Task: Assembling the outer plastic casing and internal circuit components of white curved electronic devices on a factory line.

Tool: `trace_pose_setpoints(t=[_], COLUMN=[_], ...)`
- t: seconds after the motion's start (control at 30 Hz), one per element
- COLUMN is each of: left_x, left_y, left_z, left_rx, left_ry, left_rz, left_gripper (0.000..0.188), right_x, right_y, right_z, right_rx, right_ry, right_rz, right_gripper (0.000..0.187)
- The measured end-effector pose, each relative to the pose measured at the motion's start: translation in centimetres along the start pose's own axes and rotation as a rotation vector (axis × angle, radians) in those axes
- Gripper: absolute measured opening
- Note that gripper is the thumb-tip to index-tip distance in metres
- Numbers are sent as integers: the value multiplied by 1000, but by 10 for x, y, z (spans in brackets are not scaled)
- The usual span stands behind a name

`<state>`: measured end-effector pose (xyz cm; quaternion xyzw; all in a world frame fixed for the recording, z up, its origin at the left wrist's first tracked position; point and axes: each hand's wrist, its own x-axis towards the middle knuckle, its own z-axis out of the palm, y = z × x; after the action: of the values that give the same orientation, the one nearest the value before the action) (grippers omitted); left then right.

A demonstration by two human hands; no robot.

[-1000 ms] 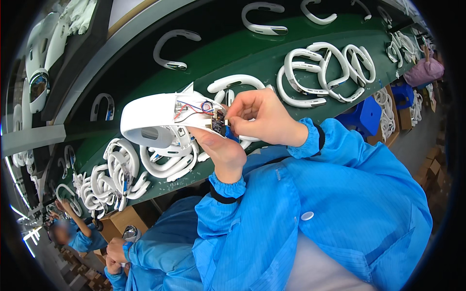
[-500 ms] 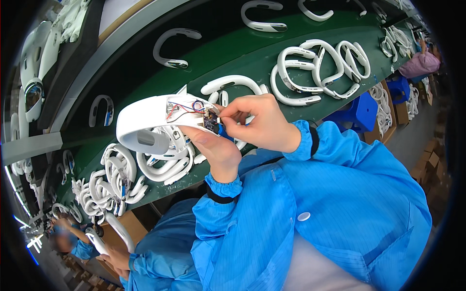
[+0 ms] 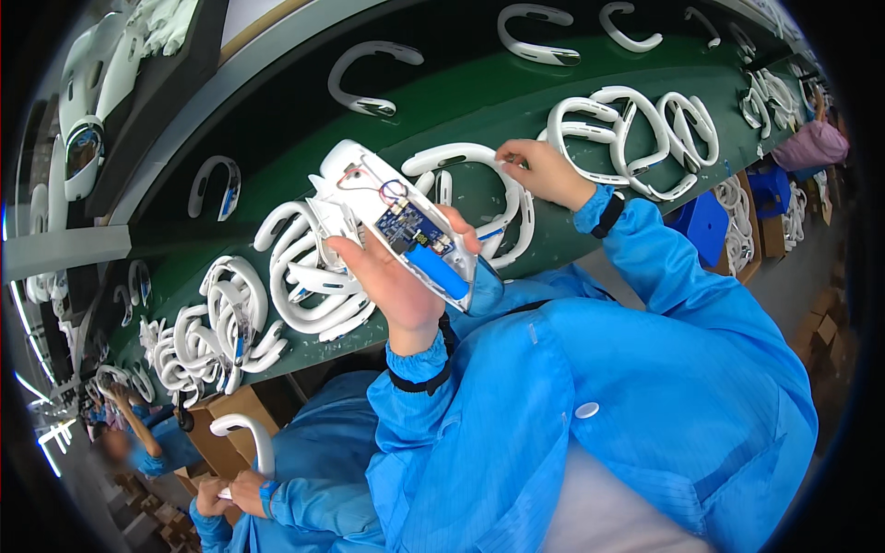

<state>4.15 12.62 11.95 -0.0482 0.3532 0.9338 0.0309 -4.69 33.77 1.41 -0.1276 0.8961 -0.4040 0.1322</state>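
My left hand (image 3: 402, 293) is closed around an opened white neck fan (image 3: 355, 157), its inside turned up. A blue circuit board (image 3: 415, 228), thin red and blue wires (image 3: 383, 189) and a blue cylindrical battery (image 3: 437, 270) show in its housing. Apart from it, my right hand (image 3: 550, 173) hovers over the bench with thumb and fingertips pinched together. Whatever they may hold is too small to tell. Just beyond my hands, a white C-shaped neck fan (image 3: 452, 152) lies on the green bench (image 3: 387, 136).
Neck fans (image 3: 636, 138) lie grouped at the right, and a tangled pile (image 3: 221, 318) fills the left. More neck fans (image 3: 539, 37) stand spaced along the far side. A co-worker's hands (image 3: 235, 493) hold a white curved part at lower left. Blue stools (image 3: 702, 226) are at the right.
My right hand has left the circuit board and moved right, away from the neck fan. My left hand has turned the neck fan so its board and battery face up.
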Motion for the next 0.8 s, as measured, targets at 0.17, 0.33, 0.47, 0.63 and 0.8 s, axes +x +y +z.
trace_pose_setpoints(t=[0.17,0.33,0.47,0.63,0.8], left_x=[-1,-2,7,0,1], left_y=[0,2,4,3,3], left_z=[1,-2,10,1,-3], left_rx=[-54,-36,-209,43,37], left_ry=[54,-23,356,32,67], left_rz=[-88,-110,-59,-97,-109], left_gripper=[88,82,82,91,90], right_x=[-4,-35,-33,-35,-25], right_y=[-46,-133,-141,-120,-71], right_z=[-19,-38,-24,-31,-16], right_rx=[109,257,303,290,103], right_ry=[61,176,200,140,202], right_rz=[-300,-503,-746,-505,-284], right_gripper=[21,20,15,10,26])
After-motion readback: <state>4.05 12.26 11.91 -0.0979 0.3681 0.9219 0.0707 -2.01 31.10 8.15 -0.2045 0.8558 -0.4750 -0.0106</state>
